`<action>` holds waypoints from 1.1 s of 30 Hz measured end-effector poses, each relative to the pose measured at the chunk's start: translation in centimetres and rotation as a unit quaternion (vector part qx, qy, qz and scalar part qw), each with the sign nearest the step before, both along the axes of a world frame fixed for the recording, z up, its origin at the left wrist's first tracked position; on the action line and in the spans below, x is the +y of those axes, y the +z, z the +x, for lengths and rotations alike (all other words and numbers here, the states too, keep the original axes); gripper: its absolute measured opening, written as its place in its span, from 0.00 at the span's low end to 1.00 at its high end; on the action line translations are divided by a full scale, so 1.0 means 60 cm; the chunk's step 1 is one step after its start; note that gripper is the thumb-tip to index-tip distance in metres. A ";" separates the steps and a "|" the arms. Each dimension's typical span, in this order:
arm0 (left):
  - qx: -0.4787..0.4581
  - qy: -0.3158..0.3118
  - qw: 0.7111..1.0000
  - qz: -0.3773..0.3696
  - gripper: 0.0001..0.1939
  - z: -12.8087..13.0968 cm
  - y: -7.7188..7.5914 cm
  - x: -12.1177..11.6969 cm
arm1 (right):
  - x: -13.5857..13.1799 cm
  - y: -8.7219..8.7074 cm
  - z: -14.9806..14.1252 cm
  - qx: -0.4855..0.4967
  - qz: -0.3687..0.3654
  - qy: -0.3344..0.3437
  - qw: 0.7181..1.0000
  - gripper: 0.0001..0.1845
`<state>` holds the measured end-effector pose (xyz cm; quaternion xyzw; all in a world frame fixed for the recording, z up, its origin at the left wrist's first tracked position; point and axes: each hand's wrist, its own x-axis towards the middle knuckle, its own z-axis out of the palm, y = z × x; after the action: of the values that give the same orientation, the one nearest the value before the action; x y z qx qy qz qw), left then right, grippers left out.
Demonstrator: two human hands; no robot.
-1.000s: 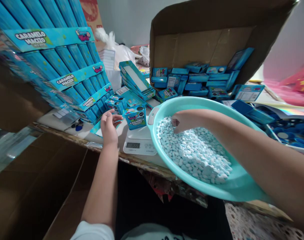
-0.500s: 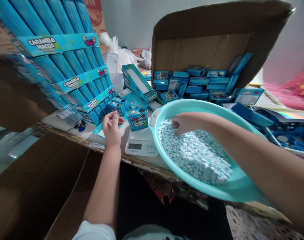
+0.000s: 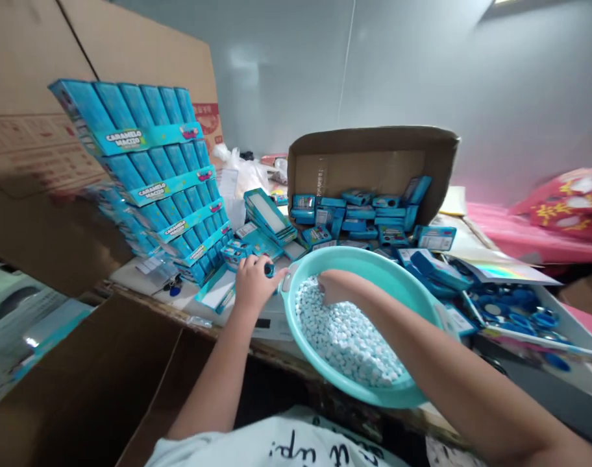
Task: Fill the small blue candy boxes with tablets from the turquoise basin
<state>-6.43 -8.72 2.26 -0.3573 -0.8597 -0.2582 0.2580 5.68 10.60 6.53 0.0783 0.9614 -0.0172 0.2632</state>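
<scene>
My left hand (image 3: 251,283) is closed over a small blue candy box (image 3: 269,269) that stands on a white scale (image 3: 265,323). The hand hides most of the box and the scale. My right hand (image 3: 333,286) rests in a teal plastic basin (image 3: 374,258), its fingers curled down into a heap of pale blue and white candies (image 3: 347,337). The basin sits tilted at the table's front edge, just right of the scale.
Tall stacks of blue "Caramelo Macizo" display boxes (image 3: 154,181) lean at the left. An open cardboard carton (image 3: 374,159) behind the basin holds several small blue boxes. A tray with blue caps (image 3: 520,311) lies right. A large empty carton (image 3: 82,389) stands below left.
My left hand moved right and closed over the box on the scale. My right hand stayed in the candies. The view tilted up and back.
</scene>
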 end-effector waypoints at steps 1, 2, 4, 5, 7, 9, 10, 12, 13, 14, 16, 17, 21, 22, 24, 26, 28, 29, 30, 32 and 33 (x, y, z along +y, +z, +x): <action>0.016 -0.003 1.000 0.016 0.14 -0.012 0.000 -0.014 | 0.001 0.001 0.001 0.003 -0.004 -0.002 1.000 0.11; 0.027 -0.002 0.999 0.031 0.12 -0.026 0.001 -0.032 | 0.003 0.002 0.001 0.006 -0.009 -0.006 1.000 0.12; 0.046 0.017 0.997 0.062 0.11 -0.065 0.007 -0.069 | 0.003 0.001 0.001 0.011 -0.019 -0.016 1.000 0.11; 0.053 0.018 0.996 0.069 0.12 -0.089 0.011 -0.085 | 0.002 0.000 0.002 0.012 -0.023 -0.021 0.999 0.11; 0.058 0.003 0.996 0.072 0.13 -0.137 0.012 -0.109 | -0.001 -0.001 0.003 0.009 -0.025 -0.031 0.999 0.11; 0.048 -0.035 0.997 0.059 0.14 -0.179 0.001 -0.117 | -0.001 0.004 0.003 0.003 -0.024 -0.034 0.999 0.10; 0.042 -0.058 0.996 0.050 0.14 -0.195 -0.008 -0.117 | 0.002 0.010 0.001 0.003 -0.024 -0.033 0.999 0.10; 0.036 -0.098 0.994 0.039 0.15 -0.217 -0.032 -0.112 | 0.019 0.029 -0.013 0.023 -0.025 -0.033 0.999 0.11; 0.039 -0.110 0.992 0.040 0.15 -0.225 -0.044 -0.108 | 0.033 0.042 -0.028 0.046 -0.022 -0.038 0.998 0.12; 0.043 -0.117 0.991 0.046 0.15 -0.230 -0.056 -0.105 | 0.050 0.056 -0.047 0.075 -0.015 -0.048 0.996 0.14; 0.054 -0.124 0.989 0.062 0.18 -0.240 -0.075 -0.103 | 0.093 0.081 -0.099 0.139 0.010 -0.080 0.987 0.16; 0.056 -0.124 0.988 0.069 0.22 -0.244 -0.083 -0.104 | 0.117 0.089 -0.129 0.170 0.026 -0.099 0.980 0.16; 0.035 -0.120 0.992 0.009 0.37 -0.255 -0.099 -0.118 | 0.190 0.076 -0.245 0.225 0.053 -0.145 0.962 0.23; 0.028 -0.118 0.992 -0.019 0.36 -0.254 -0.101 -0.123 | 0.199 0.061 -0.267 0.214 0.045 -0.145 0.965 0.24; 0.015 -0.104 0.993 -0.050 0.35 -0.244 -0.104 -0.135 | 0.204 0.022 -0.297 0.177 0.018 -0.141 0.974 0.22; 0.000 -0.058 0.998 -0.032 0.42 -0.224 -0.106 -0.147 | 0.201 -0.016 -0.311 0.145 -0.010 -0.138 0.980 0.21; -0.014 -0.012 1.000 0.005 0.51 -0.199 -0.106 -0.157 | 0.200 -0.043 -0.313 0.124 -0.035 -0.139 0.982 0.22; -0.017 0.003 1.000 0.026 0.53 -0.185 -0.104 -0.160 | 0.201 -0.052 -0.310 0.115 -0.047 -0.140 0.982 0.22; -0.018 0.010 0.999 0.045 0.54 -0.171 -0.101 -0.163 | 0.204 -0.056 -0.305 0.107 -0.056 -0.141 0.983 0.22; -0.011 0.012 0.996 0.085 0.53 -0.146 -0.093 -0.165 | 0.211 -0.057 -0.291 0.093 -0.071 -0.144 0.983 0.21; -0.006 0.012 0.994 0.106 0.51 -0.135 -0.087 -0.164 | 0.215 -0.054 -0.282 0.089 -0.075 -0.145 0.982 0.20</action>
<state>-14.56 -18.57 -2.95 -0.3161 -0.8330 -0.3473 0.2926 -11.24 23.48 3.31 0.1954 0.9553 -0.1346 0.1763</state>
